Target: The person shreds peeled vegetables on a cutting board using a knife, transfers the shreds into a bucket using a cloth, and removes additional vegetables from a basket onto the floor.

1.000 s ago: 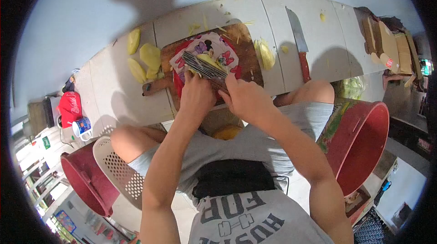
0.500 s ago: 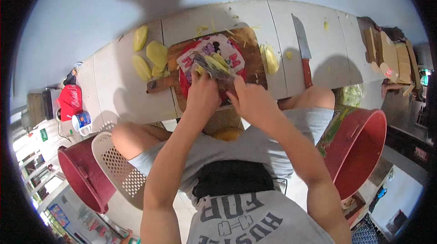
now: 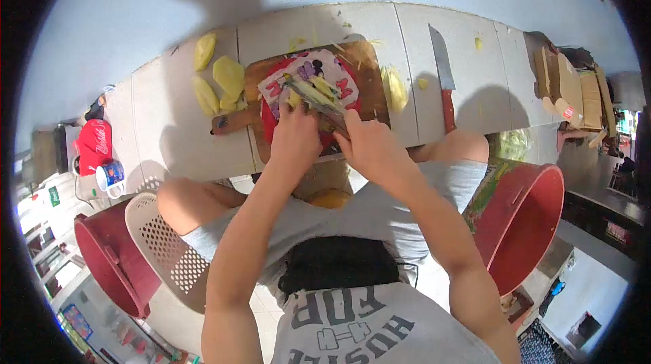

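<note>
My right hand (image 3: pixel 369 145) is closed around the handle end of a knife (image 3: pixel 317 98), whose grey blade slants up and to the left. Beneath and beside the blade lie pale yellow cut strips (image 3: pixel 324 84), apparently of a peeled fruit. My left hand (image 3: pixel 296 137) has its fingers curled down onto a yellow piece at the blade's near side; the fingers partly hide it. Under both is a red and white cloth (image 3: pixel 312 61) with cartoon print, spread on a wooden cutting board (image 3: pixel 369 75).
Peeled yellow pieces (image 3: pixel 228 77) lie left of the board, and shredded strips (image 3: pixel 395 89) lie right of it. A red-handled knife (image 3: pixel 442 59) rests farther right. Below the tiled counter stand a red bin (image 3: pixel 525 228) and a perforated white basket (image 3: pixel 163 242). A mug (image 3: pixel 110 177) sits at left.
The whole view has shifted slightly left. The knife blade has tilted a little over the strips, and both hands keep nearly the same place over the cloth.
</note>
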A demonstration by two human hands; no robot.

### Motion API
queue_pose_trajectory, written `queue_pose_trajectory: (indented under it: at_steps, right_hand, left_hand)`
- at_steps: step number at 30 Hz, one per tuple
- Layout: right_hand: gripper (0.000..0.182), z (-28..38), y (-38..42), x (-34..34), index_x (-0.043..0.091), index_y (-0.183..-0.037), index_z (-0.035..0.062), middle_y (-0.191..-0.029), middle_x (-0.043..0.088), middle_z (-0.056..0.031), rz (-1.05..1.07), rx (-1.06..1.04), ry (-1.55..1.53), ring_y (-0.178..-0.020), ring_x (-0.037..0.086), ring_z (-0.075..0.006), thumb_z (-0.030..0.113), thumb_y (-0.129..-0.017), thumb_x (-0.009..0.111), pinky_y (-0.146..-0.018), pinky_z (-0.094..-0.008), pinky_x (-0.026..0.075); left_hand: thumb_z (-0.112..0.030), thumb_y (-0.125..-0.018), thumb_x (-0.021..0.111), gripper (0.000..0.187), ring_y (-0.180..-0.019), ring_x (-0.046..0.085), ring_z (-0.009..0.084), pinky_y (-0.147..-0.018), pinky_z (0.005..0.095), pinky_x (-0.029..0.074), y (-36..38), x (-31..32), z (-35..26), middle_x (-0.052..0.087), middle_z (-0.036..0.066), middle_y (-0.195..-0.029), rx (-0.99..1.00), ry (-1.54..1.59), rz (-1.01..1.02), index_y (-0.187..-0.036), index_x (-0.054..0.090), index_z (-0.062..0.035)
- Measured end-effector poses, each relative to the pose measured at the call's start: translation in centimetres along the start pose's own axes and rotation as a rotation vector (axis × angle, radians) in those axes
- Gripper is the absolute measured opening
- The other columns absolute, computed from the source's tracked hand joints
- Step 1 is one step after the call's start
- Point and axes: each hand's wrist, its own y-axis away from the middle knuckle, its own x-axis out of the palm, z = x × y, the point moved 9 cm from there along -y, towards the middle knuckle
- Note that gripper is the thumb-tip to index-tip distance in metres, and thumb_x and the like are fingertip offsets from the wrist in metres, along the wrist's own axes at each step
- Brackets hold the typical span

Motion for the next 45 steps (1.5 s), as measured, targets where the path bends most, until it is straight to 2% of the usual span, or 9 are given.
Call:
queue_pose_trajectory:
  at_steps: [6, 8, 11, 13, 21, 24, 35, 42, 45]
  right_hand:
    - [0.030, -0.9, -2.3, 0.3, 0.047, -0.104, -0.0003, -0.074, 0.065, -0.0285, -0.080, -0.055, 0.040, -0.073, 0.064, -0.0499, 0.025, -0.096, 0.061, -0.066, -0.0583, 0.052]
    - [0.030, 0.1, -0.5, 0.0, 0.047, -0.104, -0.0004, -0.074, 0.064, -0.0295, -0.033, -0.016, 0.031, -0.074, 0.064, -0.0502, 0.025, -0.096, 0.061, -0.066, -0.0585, 0.052]
    - [0.034, 0.0, 0.1, 1.0, 0.048, -0.107, -0.0014, -0.078, 0.067, -0.0265, 0.080, 0.027, 0.018, -0.077, 0.069, -0.0470, 0.030, -0.098, 0.058, -0.066, -0.0554, 0.057]
    - [0.030, -1.3, -1.4, 0.9, 0.047, -0.103, -0.0009, -0.073, 0.063, -0.0302, -0.058, -0.008, 0.046, -0.073, 0.064, -0.0500, 0.024, -0.095, 0.062, -0.066, -0.0576, 0.052]
    - [0.031, -0.7, -1.0, 1.2, 0.046, -0.104, -0.0015, -0.072, 0.064, -0.0283, -0.029, -0.009, 0.030, -0.071, 0.064, -0.0499, 0.024, -0.095, 0.061, -0.066, -0.0565, 0.052]
    - [0.031, 0.2, 0.0, 0.4, 0.047, -0.106, -0.0018, -0.072, 0.064, -0.0280, 0.025, 0.010, 0.020, -0.072, 0.065, -0.0494, 0.024, -0.095, 0.061, -0.066, -0.0562, 0.053]
    - [0.034, 0.8, -0.5, 0.4, 0.047, -0.109, -0.0010, -0.079, 0.068, -0.0269, 0.054, 0.012, 0.026, -0.079, 0.068, -0.0478, 0.030, -0.098, 0.057, -0.069, -0.0567, 0.056]
    - [0.032, 0.6, -1.3, 0.0, 0.049, -0.106, -0.0027, -0.073, 0.064, -0.0299, -0.018, -0.029, 0.009, -0.072, 0.064, -0.0499, 0.024, -0.095, 0.062, -0.067, -0.0580, 0.052]
    - [0.033, -0.3, -0.1, 1.6, 0.048, -0.107, -0.0008, -0.079, 0.067, -0.0280, 0.027, 0.003, 0.049, -0.076, 0.067, -0.0483, 0.029, -0.097, 0.058, -0.067, -0.0574, 0.056]
  left_hand:
    - [-0.004, -0.077, 0.067, 0.033, -0.131, 0.042, 0.0525, -0.095, 0.0485, 0.056, -1.0, -0.6, 0.8, 0.057, 0.024, -0.127, -0.069, 0.037, 0.068, -0.109, 0.069, 0.0001]
    - [-0.005, -0.072, 0.069, 0.033, -0.114, 0.055, 0.0419, -0.099, 0.0502, 0.046, -0.3, -0.3, 0.6, 0.062, 0.022, -0.119, 0.000, 0.025, -0.038, -0.105, 0.069, 0.0014]
    - [-0.005, -0.071, 0.070, 0.034, -0.114, 0.055, 0.0420, -0.098, 0.0501, 0.048, -0.1, -1.1, 0.5, 0.062, 0.021, -0.117, -0.014, 0.050, -0.046, -0.104, 0.069, 0.0016]
    - [-0.005, -0.071, 0.070, 0.032, -0.114, 0.055, 0.0425, -0.098, 0.0498, 0.048, -0.1, -1.3, 0.1, 0.062, 0.022, -0.117, -0.012, 0.052, -0.073, -0.103, 0.069, 0.0020]
    - [-0.003, -0.073, 0.068, 0.033, -0.118, 0.054, 0.0430, -0.103, 0.0501, 0.046, -0.6, -1.9, 0.4, 0.062, 0.021, -0.121, -0.031, 0.113, -0.072, -0.106, 0.069, -0.0009]
    - [-0.004, -0.077, 0.065, 0.031, -0.128, 0.047, 0.0490, -0.097, 0.0495, 0.053, 0.5, -1.2, 0.1, 0.059, 0.023, -0.125, 0.051, 0.044, -0.082, -0.108, 0.069, -0.0016]
    - [-0.005, -0.073, 0.071, 0.029, -0.103, 0.057, 0.0415, -0.093, 0.0478, 0.049, 0.6, -0.6, 1.0, 0.062, 0.018, -0.113, 0.041, 0.067, -0.140, -0.101, 0.066, -0.0017]
    - [-0.006, -0.073, 0.072, 0.034, -0.105, 0.057, 0.0413, -0.093, 0.0475, 0.049, -0.1, -1.7, 1.2, 0.061, 0.020, -0.115, 0.040, 0.110, -0.149, -0.105, 0.065, 0.0016]
    - [-0.005, -0.077, 0.067, 0.030, -0.118, 0.053, 0.0438, -0.093, 0.0456, 0.055, 1.0, -1.1, 0.6, 0.062, 0.020, -0.115, 0.053, 0.004, -0.133, -0.107, 0.070, -0.0041]
